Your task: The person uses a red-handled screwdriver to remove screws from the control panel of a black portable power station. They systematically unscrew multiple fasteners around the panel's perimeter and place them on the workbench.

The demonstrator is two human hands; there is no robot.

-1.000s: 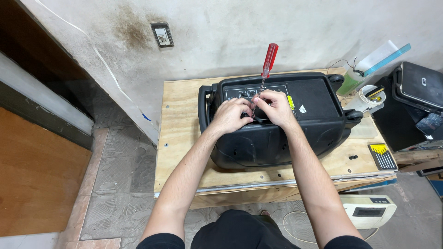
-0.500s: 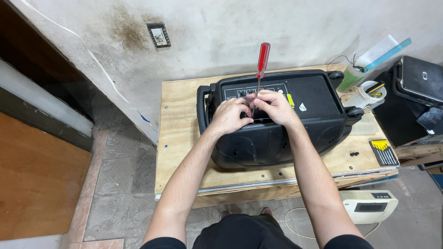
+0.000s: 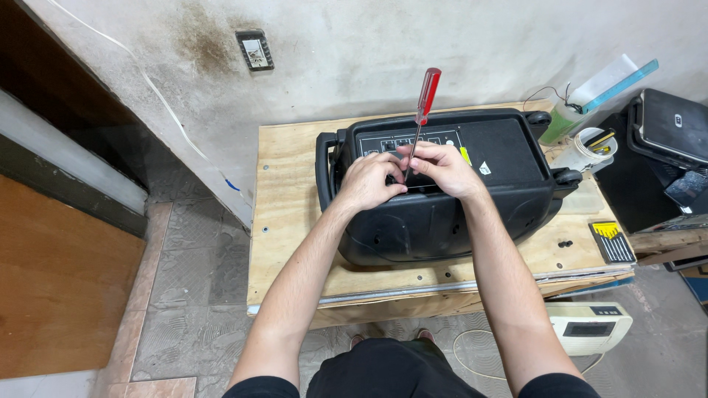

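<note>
A red-handled screwdriver (image 3: 425, 99) stands nearly upright, tilted a little to the right, its thin metal shaft running down between the two hands onto the back panel of a large black speaker cabinet (image 3: 442, 191). The cabinet lies on its side in the middle of a plywood table (image 3: 287, 221), with a handle at its left end and small wheels at its right end.

The right hand (image 3: 442, 168) is curled narrow, its fingertips pinching the shaft low down. The left hand (image 3: 366, 180) is also curled, pressed against the right hand on the panel just beside the shaft; whether it grips anything cannot be told.

On the far right of the table stand a white cup with tools (image 3: 588, 149) and a green bottle (image 3: 557, 127), just beside the cabinet. On the near right edge lies a flat yellow-and-black bit set (image 3: 612, 242). A white device (image 3: 590, 328) sits on the floor below the table, and a wall socket (image 3: 254, 50) is mounted on the stained wall beyond.
</note>
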